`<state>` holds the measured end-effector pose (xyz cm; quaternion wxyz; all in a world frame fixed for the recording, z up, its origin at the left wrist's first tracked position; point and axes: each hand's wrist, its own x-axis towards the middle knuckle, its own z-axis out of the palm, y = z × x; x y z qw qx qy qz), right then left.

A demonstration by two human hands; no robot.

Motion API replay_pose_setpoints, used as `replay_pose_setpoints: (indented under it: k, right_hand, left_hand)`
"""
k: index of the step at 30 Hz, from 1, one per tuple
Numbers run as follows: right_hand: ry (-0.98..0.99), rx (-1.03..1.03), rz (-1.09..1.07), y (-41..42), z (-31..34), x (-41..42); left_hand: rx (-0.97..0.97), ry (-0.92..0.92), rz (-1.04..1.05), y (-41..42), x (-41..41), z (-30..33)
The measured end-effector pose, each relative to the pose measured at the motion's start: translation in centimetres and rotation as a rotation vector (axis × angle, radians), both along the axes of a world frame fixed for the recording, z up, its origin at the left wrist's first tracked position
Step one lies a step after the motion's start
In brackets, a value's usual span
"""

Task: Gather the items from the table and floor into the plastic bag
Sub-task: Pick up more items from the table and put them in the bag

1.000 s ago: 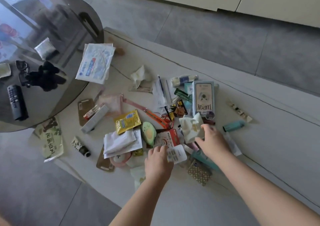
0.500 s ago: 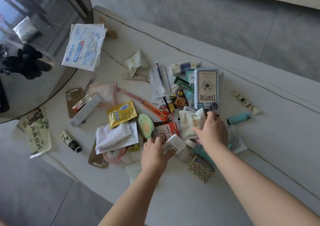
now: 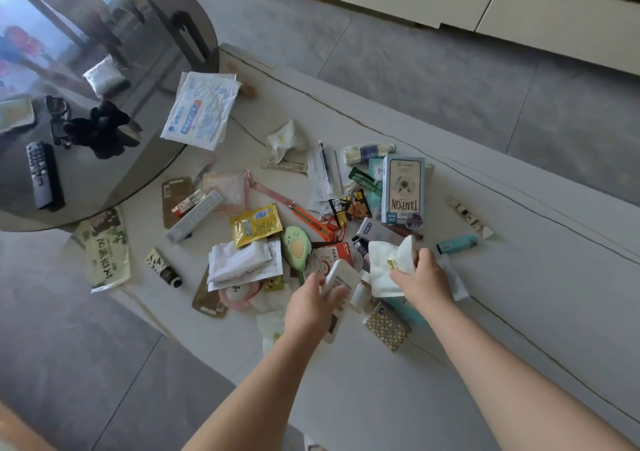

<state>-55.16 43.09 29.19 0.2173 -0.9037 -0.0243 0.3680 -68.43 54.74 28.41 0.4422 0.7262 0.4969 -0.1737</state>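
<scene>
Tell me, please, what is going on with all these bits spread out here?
A person is gathering scattered small items from a low white surface. The left hand grips a small white packet, while the right hand holds a crumpled white tissue. The tampon box, yellow sachet and blue lighter lie untouched. No plastic bag is visible.

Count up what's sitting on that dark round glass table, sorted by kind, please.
Remote control: 1
Silver pouch: 1
Black fluffy item: 1
Dark glasses, as they appear: 1
Pale flat item at the left edge: 1
Total: 5
Not counted: the white printed packet by the glass table rim; whether it rests on the glass is unclear.
</scene>
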Motion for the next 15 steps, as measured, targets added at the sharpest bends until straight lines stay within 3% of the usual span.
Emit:
replay_pose_setpoints:
  k: [8,15]
  right_hand:
    - [0.103,0.265,0.069,0.1,7.6,-4.9]
    - [0.235,0.391,0.179,3.7,12.4,-11.2]
  left_hand:
    - [-0.156,-0.151,0.58,-0.6,-6.8,7.2]
    - [-0.286,-0.283,0.921,0.1,-15.6,12.1]
